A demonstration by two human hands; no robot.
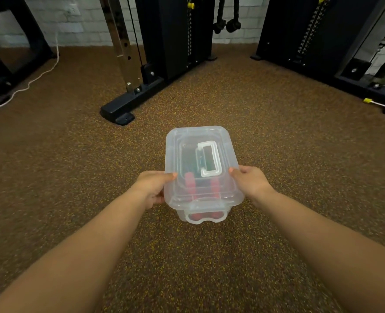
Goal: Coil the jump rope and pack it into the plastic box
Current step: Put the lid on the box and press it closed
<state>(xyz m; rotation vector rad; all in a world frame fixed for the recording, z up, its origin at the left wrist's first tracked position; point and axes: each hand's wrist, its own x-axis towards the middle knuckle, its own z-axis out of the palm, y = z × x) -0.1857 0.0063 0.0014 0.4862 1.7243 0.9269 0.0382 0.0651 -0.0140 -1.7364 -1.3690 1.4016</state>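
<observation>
Head view: I am holding the closed plastic box (pixel 201 175) above the speckled floor (pixel 277 154).

My left hand (pixel 152 188) and right hand (pixel 251 182) are gripping the box's opposite sides; the jump rope (pixel 189 182) is showing red through the lid (pixel 187 141), under the box's white handle (pixel 209 159).
</observation>
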